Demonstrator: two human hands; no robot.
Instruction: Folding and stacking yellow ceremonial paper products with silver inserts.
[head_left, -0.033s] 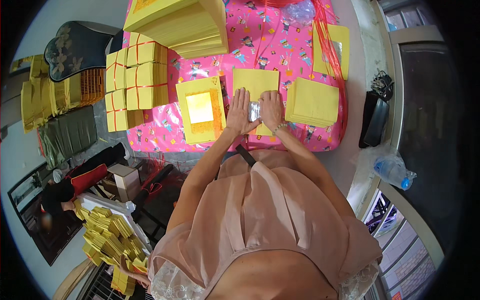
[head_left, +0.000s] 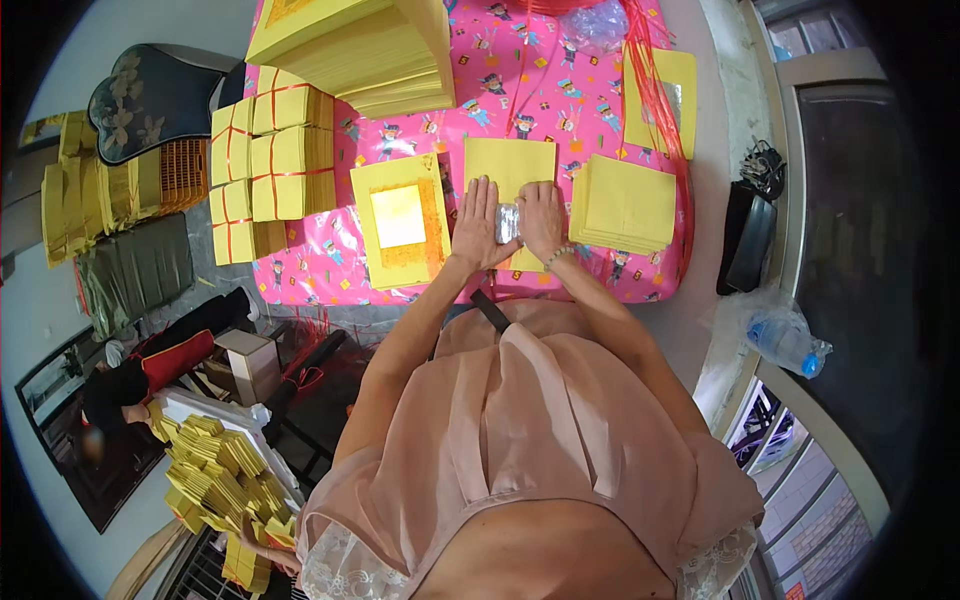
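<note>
My left hand (head_left: pixel 477 225) lies flat on a yellow paper sheet (head_left: pixel 510 158) at the table's near edge, fingers stretched out side by side. On the same sheet rests my right hand (head_left: pixel 543 222), its fingers slightly bent and pressing down. A silver foil square (head_left: pixel 508 222) shows between the hands, partly covered by them, and my thumbs lie close to its lower end. To the left is a yellow sheet with a bright, shiny square and an orange patch (head_left: pixel 435 225). A pile of plain yellow sheets (head_left: pixel 625 203) sits to the right of my right hand.
A tall yellow paper stack (head_left: pixel 400 70) and bundles tied with red string (head_left: pixel 290 175) stand at the left. Red strands (head_left: pixel 655 90) hang along the right side of the pink patterned tablecloth (head_left: pixel 420 135). A plastic bottle (head_left: pixel 790 340) lies by the door frame. Another person's hand (head_left: pixel 262 545) is lower left.
</note>
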